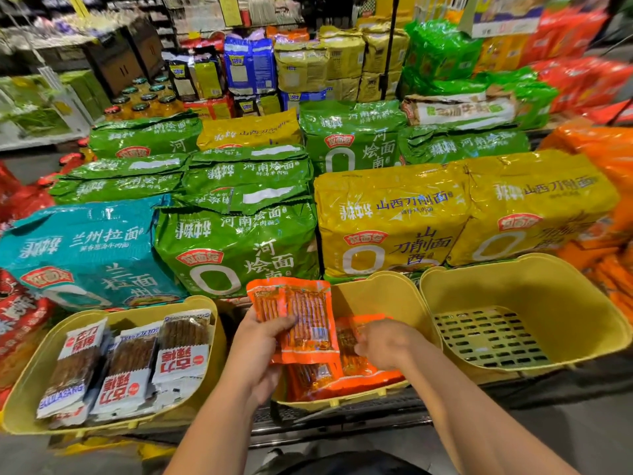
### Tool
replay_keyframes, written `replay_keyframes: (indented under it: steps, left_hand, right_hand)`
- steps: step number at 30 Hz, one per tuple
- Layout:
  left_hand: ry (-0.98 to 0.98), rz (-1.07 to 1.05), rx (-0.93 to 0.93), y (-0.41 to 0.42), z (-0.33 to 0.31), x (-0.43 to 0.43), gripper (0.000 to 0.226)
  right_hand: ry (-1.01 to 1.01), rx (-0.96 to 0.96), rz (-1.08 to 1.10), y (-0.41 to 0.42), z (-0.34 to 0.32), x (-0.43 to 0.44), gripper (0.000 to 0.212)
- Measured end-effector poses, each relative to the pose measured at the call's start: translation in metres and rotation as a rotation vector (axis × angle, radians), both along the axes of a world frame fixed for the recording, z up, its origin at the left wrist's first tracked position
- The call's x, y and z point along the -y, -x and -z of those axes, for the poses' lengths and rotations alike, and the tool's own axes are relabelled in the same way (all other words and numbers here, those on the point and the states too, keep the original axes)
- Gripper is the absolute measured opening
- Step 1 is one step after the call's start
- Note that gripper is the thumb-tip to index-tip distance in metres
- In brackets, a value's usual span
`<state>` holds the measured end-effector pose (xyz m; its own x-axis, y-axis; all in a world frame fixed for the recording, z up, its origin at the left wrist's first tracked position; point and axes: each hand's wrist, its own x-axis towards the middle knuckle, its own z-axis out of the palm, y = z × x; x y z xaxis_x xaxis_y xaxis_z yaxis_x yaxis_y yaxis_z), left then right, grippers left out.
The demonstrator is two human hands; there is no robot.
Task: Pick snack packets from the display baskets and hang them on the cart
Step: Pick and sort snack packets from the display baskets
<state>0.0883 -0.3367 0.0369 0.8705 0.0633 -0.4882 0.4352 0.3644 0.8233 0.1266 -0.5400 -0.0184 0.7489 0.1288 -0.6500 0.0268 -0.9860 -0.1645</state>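
Observation:
My left hand holds a small stack of orange snack packets upright above the middle yellow basket. My right hand reaches down into that basket, its fingers on another orange packet lying among the packets there; whether it grips the packet is unclear. More orange packets lie flat in the bottom of the basket. No cart is in view.
A yellow basket at the left holds white and brown snack packets. The yellow basket at the right holds nothing. Behind them stand stacked noodle multipacks: teal, green and yellow. Grey floor lies below.

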Motion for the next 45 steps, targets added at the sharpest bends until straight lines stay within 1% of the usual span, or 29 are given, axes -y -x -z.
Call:
replay_keyframes:
  steps: [1,2,3,4,5,6,7,8,9,10,11,12,13,14,15,17,20,22,24,27,29,31,33,35,37,41,42,45]
  left_hand:
    - [-0.007,0.010,0.002,-0.001,0.000,0.002,0.032]
    - [-0.014,0.018,0.002,-0.002,0.000,0.003,0.033]
    - [-0.022,0.022,0.001,-0.004,0.001,0.004,0.034]
    - [-0.033,0.022,0.002,-0.006,0.003,0.006,0.034]
    - [-0.051,0.025,0.005,-0.008,0.006,0.008,0.034]
    - [-0.065,0.031,0.007,-0.009,0.008,0.011,0.033]
    - [-0.081,0.041,0.008,-0.011,0.009,0.015,0.032]
    - [-0.098,0.050,0.005,-0.012,0.011,0.018,0.029]
    - [-0.135,0.064,-0.005,-0.014,0.012,0.021,0.024]
    - [-0.185,0.073,-0.029,-0.015,0.015,0.022,0.019]
    - [-0.253,0.085,-0.060,-0.017,0.018,0.021,0.016]
    - [-0.347,0.120,-0.082,-0.020,0.020,0.020,0.014]
    - [-0.479,0.197,-0.108,-0.024,0.024,0.018,0.020]
    - [-0.623,0.288,-0.123,-0.029,0.029,0.015,0.034]
    - [-0.729,0.353,-0.135,-0.034,0.034,0.012,0.045]
    - [-0.860,0.439,-0.157,-0.038,0.036,0.010,0.057]
    - [-1.051,0.528,-0.119,-0.038,0.039,0.014,0.068]
    - [-1.201,0.614,-0.092,-0.036,0.043,0.015,0.073]
    - [-1.358,0.726,-0.068,-0.035,0.045,0.016,0.072]
    - [-1.562,0.897,-0.029,-0.032,0.044,0.023,0.053]
    - [-1.611,0.995,0.015,-0.032,0.053,0.026,0.043]
    - [-1.621,1.131,0.015,-0.031,0.061,0.027,0.038]
    - [-1.635,1.286,-0.033,-0.030,0.067,0.028,0.044]
    - [-1.708,1.382,-0.075,-0.029,0.069,0.031,0.052]
    - [-1.785,1.401,-0.078,-0.027,0.067,0.033,0.055]
    - [-1.870,1.495,-0.133,-0.021,0.053,0.031,0.052]
    - [-1.877,1.468,-0.098,-0.019,0.050,0.031,0.051]
    - [-1.838,1.243,0.047,-0.021,0.040,0.026,0.039]
  right_hand:
    - [-0.024,0.044,0.060,0.000,-0.003,0.002,0.053]
    - [-0.109,0.105,0.149,0.000,-0.006,0.002,0.057]
    - [-0.275,0.141,0.277,0.000,-0.009,0.003,0.060]
    - [-0.517,0.110,0.451,0.001,-0.014,0.001,0.061]
    - [-0.794,-0.007,0.626,0.003,-0.019,-0.003,0.059]
    - [-1.024,-0.121,0.730,0.005,-0.026,-0.007,0.052]
    - [-1.191,-0.184,0.780,0.007,-0.028,-0.009,0.040]
    - [-1.265,-0.178,0.798,0.009,-0.032,-0.008,0.025]
    - [-1.230,-0.091,0.810,0.010,-0.032,-0.004,0.013]
    - [-1.107,0.028,0.800,0.009,-0.031,0.002,0.009]
    - [-0.931,0.137,0.760,0.005,-0.026,0.010,0.011]
    - [-0.748,0.205,0.703,0.001,-0.021,0.018,0.016]
    - [-0.584,0.228,0.629,-0.002,-0.016,0.025,0.019]
    - [-0.455,0.222,0.544,-0.004,-0.013,0.027,0.024]
    - [-0.369,0.203,0.463,-0.005,-0.011,0.024,0.033]
    - [-0.260,0.188,0.369,-0.005,-0.005,0.012,0.047]
    - [-0.110,0.219,0.272,-0.003,0.001,0.003,0.054]
    - [-0.104,0.192,0.184,-0.005,0.002,0.005,0.057]
    - [-0.136,0.118,0.083,-0.007,-0.001,0.005,0.054]
    - [-0.118,0.000,-0.029,-0.007,0.001,-0.002,0.047]
    - [-0.086,-0.066,-0.074,-0.006,0.005,-0.004,0.047]
    - [-0.129,-0.052,-0.079,-0.006,0.003,-0.003,0.049]
    - [-0.189,-0.022,-0.074,-0.007,-0.001,-0.001,0.049]
    - [-0.141,-0.048,-0.106,-0.008,0.000,-0.001,0.046]
    - [-0.082,-0.077,-0.117,-0.006,-0.001,-0.003,0.044]
    - [-0.061,-0.079,-0.119,-0.005,-0.010,-0.004,0.047]
    - [-0.061,-0.089,-0.137,-0.005,-0.011,-0.003,0.050]
    - [-0.058,-0.144,-0.196,-0.004,-0.015,-0.003,0.057]
